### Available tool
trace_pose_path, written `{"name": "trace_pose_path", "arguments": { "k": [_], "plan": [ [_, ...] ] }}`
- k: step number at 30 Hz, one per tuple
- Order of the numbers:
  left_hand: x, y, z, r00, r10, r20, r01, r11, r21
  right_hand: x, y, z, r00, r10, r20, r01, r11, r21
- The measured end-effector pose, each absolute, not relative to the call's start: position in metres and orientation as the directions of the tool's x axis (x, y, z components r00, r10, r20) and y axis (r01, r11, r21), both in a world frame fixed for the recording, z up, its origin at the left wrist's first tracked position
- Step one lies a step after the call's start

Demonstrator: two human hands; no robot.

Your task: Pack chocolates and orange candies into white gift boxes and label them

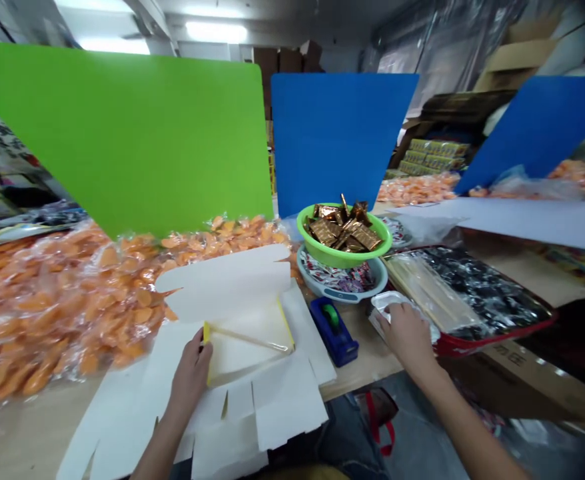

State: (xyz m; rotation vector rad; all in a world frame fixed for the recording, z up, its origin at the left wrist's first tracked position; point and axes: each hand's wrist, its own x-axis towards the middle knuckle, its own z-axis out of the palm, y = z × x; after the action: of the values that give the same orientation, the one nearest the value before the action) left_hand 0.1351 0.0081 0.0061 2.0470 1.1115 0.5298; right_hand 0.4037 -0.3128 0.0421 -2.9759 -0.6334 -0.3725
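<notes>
My left hand [190,373] rests on the left edge of a flat white cardboard box blank [267,393], its fingers curled at the yellow rim of the tray-shaped fold [247,337]. A thin wooden stick [247,337] lies across that fold. My right hand [406,332] reaches to the right, its fingers closed over a small white plastic piece [387,301] beside a red-rimmed tray [497,327]. A blue tape dispenser [335,328] sits between the two hands.
A green bowl of gold-wrapped sweets [345,233] is stacked on a white bowl [342,280]. Bags of orange sweets [62,300] heap at the left. Green [122,133] and blue [337,133] boards stand behind. The table edge runs below the box blank.
</notes>
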Motion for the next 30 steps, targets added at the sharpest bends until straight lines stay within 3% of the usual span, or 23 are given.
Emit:
{"name": "trace_pose_path", "arguments": {
  "k": [3,5,8,11,14,17,21,25,30],
  "plan": [
    [0.136,0.010,0.006,0.492,0.870,0.007,0.521,-0.301,0.799,0.423,-0.330,0.031,0.918,0.389,0.072,0.395,-0.909,-0.134],
    [0.135,0.010,0.010,0.444,0.895,0.053,0.519,-0.304,0.799,0.431,-0.334,0.025,0.920,0.390,0.029,0.385,-0.891,-0.241],
    [0.136,-0.001,0.025,0.382,0.877,0.291,0.508,-0.462,0.727,0.436,-0.335,0.020,0.924,0.380,0.050,0.373,-0.862,-0.343],
    [0.142,-0.028,0.046,0.366,0.759,0.538,0.443,-0.651,0.617,0.439,-0.337,0.018,0.916,0.398,0.054,0.389,-0.844,-0.369],
    [0.160,-0.065,0.060,0.460,0.645,0.610,0.298,-0.760,0.578,0.439,-0.337,0.020,0.901,0.431,0.050,0.418,-0.832,-0.365],
    [0.188,-0.102,0.062,0.644,0.561,0.520,0.118,-0.745,0.657,0.440,-0.336,0.023,0.891,0.452,0.044,0.436,-0.826,-0.357],
    [0.230,-0.144,0.055,0.861,0.425,0.280,-0.024,-0.515,0.857,0.440,-0.335,0.024,0.885,0.463,0.040,0.447,-0.824,-0.347],
    [0.267,-0.178,0.052,0.956,0.293,-0.016,0.059,-0.139,0.989,0.437,-0.334,0.029,0.887,0.460,0.047,0.449,-0.832,-0.327],
    [0.304,-0.209,0.056,0.948,0.181,-0.261,0.187,0.345,0.920,0.429,-0.337,0.045,0.857,0.430,0.284,0.490,-0.849,-0.195]
  ]
}}
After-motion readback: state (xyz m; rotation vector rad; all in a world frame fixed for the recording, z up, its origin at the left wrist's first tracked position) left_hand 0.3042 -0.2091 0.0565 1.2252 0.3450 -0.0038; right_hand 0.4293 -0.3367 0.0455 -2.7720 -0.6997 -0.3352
